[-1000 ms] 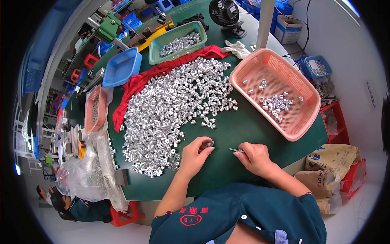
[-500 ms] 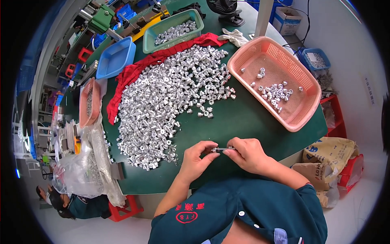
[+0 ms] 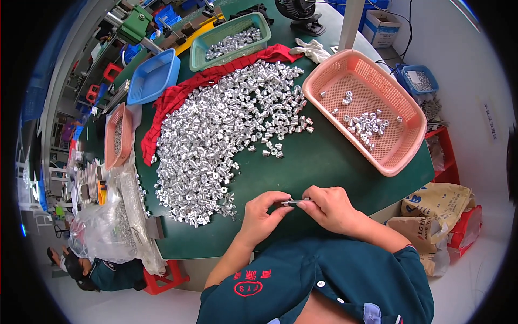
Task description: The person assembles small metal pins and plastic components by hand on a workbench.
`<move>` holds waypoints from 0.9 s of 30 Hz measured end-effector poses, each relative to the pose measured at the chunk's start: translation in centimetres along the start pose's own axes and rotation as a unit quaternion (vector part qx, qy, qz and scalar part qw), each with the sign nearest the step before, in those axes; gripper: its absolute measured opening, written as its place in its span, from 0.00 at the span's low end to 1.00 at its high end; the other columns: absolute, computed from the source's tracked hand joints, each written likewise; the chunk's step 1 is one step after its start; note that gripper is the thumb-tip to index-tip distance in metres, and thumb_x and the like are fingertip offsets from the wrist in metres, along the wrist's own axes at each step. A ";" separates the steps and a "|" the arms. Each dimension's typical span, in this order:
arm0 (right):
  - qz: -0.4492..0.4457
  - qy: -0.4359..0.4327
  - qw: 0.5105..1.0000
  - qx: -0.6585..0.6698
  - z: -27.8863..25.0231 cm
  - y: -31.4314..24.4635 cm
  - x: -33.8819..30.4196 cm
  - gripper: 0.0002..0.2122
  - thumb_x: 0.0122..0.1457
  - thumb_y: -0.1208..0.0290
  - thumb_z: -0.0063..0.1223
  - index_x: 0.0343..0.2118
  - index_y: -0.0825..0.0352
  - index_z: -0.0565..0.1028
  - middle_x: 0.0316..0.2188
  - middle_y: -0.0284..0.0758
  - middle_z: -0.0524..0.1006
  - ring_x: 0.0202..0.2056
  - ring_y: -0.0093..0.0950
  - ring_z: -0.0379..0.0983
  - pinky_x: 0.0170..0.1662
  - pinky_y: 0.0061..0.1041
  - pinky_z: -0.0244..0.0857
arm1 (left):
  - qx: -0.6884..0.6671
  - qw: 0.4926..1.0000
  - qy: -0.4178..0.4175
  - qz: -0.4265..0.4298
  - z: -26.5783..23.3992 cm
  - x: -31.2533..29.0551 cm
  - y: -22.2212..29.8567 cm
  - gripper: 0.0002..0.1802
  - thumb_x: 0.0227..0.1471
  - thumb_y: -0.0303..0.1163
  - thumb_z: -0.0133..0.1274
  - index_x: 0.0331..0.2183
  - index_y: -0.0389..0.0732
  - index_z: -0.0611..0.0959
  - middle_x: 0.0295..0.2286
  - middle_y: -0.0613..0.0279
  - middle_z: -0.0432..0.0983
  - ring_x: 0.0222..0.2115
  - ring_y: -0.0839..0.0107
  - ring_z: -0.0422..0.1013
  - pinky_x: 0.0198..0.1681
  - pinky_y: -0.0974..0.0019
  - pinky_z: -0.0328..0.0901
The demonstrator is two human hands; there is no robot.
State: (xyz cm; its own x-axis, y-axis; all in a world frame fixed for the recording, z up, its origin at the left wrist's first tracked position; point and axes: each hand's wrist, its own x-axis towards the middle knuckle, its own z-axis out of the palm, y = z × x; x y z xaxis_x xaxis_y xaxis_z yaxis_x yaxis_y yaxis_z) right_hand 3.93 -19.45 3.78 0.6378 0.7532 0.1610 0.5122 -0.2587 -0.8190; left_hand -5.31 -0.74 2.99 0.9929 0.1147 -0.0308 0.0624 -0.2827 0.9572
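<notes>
Close in front of my chest, my left hand (image 3: 262, 217) pinches a small silvery metal piece (image 3: 285, 203) between thumb and fingertips. My right hand (image 3: 330, 208) grips a thin metal rod (image 3: 298, 202), whose left end meets that piece; whether it sits inside a hole I cannot make out. Beyond my hands spreads a big heap of small shiny metal cylinders (image 3: 210, 135), some showing holes through their ends. To the right, a pink plastic basket (image 3: 396, 86) holds several similar cylinders (image 3: 368, 123).
A red cloth (image 3: 151, 137) borders the heap on the green table (image 3: 302, 162). Behind stand a green basket (image 3: 198, 54) of metal parts, a blue tray (image 3: 154, 78), a white glove (image 3: 312, 49) and a black fan (image 3: 307, 24). Plastic bags (image 3: 105, 232) lie left; another person (image 3: 110, 272) is beyond.
Both hands have shifted slightly toward me with the rod and metal piece, and less of the rod shows between them. The heap and baskets are unchanged.
</notes>
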 end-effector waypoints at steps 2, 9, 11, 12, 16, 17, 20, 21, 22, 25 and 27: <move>0.014 -0.013 1.000 -0.001 -0.1 0.0 0.0 0.10 0.57 0.66 0.53 0.27 0.68 0.70 0.17 0.40 0.73 0.19 0.39 0.72 0.22 0.33 0.64 | -0.009 1.000 0.014 0.019 0.2 -0.1 -0.1 0.12 0.44 0.21 0.60 0.36 0.35 0.79 0.31 0.59 0.78 0.32 0.74 0.75 0.38 0.71 0.69; 0.010 -0.032 0.999 0.012 0.7 0.3 -0.2 0.12 0.58 0.64 0.50 0.26 0.68 0.70 0.16 0.41 0.73 0.19 0.40 0.71 0.22 0.34 0.64 | 0.004 0.995 0.018 0.094 1.6 0.2 0.2 0.12 0.44 0.22 0.61 0.35 0.37 0.80 0.30 0.60 0.78 0.28 0.73 0.75 0.33 0.72 0.68; 0.008 -0.029 0.999 0.014 0.7 0.4 -0.1 0.12 0.58 0.63 0.50 0.26 0.68 0.71 0.17 0.41 0.73 0.19 0.41 0.71 0.22 0.34 0.64 | -0.008 0.999 0.002 0.052 1.5 0.2 0.2 0.11 0.44 0.23 0.61 0.34 0.37 0.79 0.30 0.61 0.78 0.28 0.74 0.75 0.32 0.71 0.68; 0.010 -0.019 0.999 0.032 0.7 0.6 -0.1 0.12 0.58 0.64 0.50 0.26 0.68 0.71 0.16 0.41 0.73 0.19 0.40 0.71 0.23 0.33 0.64 | -0.008 0.999 0.003 0.053 1.4 0.2 0.2 0.11 0.44 0.23 0.61 0.34 0.37 0.79 0.30 0.61 0.78 0.28 0.74 0.75 0.32 0.71 0.68; 0.108 0.028 0.989 0.100 -0.3 1.6 0.2 0.11 0.58 0.65 0.50 0.26 0.69 0.72 0.16 0.41 0.72 0.18 0.36 0.71 0.23 0.30 0.63 | -0.123 0.989 0.008 -0.077 -0.1 0.4 -0.4 0.11 0.47 0.24 0.58 0.35 0.35 0.77 0.29 0.58 0.77 0.26 0.74 0.74 0.29 0.72 0.68; 0.155 0.027 0.979 0.130 -0.5 1.9 0.1 0.10 0.59 0.66 0.49 0.26 0.69 0.72 0.14 0.39 0.71 0.17 0.30 0.70 0.22 0.27 0.62 | -0.243 0.956 0.019 -0.166 -0.7 0.5 -0.7 0.11 0.48 0.24 0.57 0.36 0.34 0.75 0.28 0.57 0.76 0.25 0.73 0.73 0.27 0.73 0.69; 0.222 0.015 0.954 0.201 -0.8 2.6 0.1 0.11 0.59 0.67 0.48 0.26 0.69 0.71 0.14 0.35 0.71 0.16 0.26 0.68 0.21 0.25 0.61 | -0.366 0.910 0.052 -0.190 -2.0 2.0 -0.6 0.10 0.49 0.22 0.52 0.37 0.36 0.73 0.30 0.57 0.73 0.25 0.73 0.71 0.25 0.72 0.68; 0.215 0.025 0.955 0.203 -0.4 2.8 -0.1 0.11 0.59 0.67 0.48 0.26 0.70 0.71 0.13 0.35 0.71 0.16 0.25 0.68 0.21 0.24 0.61 | -0.383 0.904 0.063 -0.181 -2.2 2.5 -0.6 0.11 0.48 0.22 0.52 0.36 0.37 0.72 0.29 0.57 0.72 0.25 0.73 0.71 0.25 0.73 0.67; 0.209 0.034 0.955 0.206 -0.2 3.0 -0.2 0.11 0.60 0.67 0.47 0.26 0.70 0.71 0.13 0.34 0.71 0.16 0.24 0.68 0.21 0.24 0.60 | -0.382 0.905 0.064 -0.178 -2.2 3.2 -1.3 0.11 0.48 0.22 0.52 0.36 0.37 0.72 0.29 0.57 0.72 0.25 0.73 0.71 0.25 0.73 0.67; 0.191 0.033 0.965 0.178 0.2 3.1 -0.4 0.11 0.60 0.67 0.47 0.26 0.70 0.71 0.13 0.34 0.71 0.16 0.24 0.68 0.22 0.24 0.61 | -0.158 0.979 0.099 -0.081 -2.2 5.0 -2.3 0.12 0.46 0.24 0.53 0.37 0.38 0.74 0.28 0.60 0.71 0.25 0.75 0.68 0.25 0.73 0.65; 0.179 0.037 0.967 0.178 0.2 3.2 -0.6 0.10 0.60 0.67 0.47 0.26 0.70 0.71 0.14 0.34 0.71 0.16 0.24 0.68 0.22 0.23 0.61 | 0.260 0.959 0.115 -0.006 -2.2 6.3 -1.0 0.14 0.46 0.27 0.54 0.39 0.39 0.75 0.28 0.61 0.70 0.23 0.73 0.66 0.27 0.71 0.65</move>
State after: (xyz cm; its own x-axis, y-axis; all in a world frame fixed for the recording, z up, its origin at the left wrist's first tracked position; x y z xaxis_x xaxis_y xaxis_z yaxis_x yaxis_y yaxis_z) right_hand 5.05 -20.62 0.92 0.7839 0.6047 -0.1406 0.0281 -0.2607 -0.9650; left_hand 0.69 2.39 2.51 0.9470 0.3109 0.0810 0.1749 -0.7104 0.6817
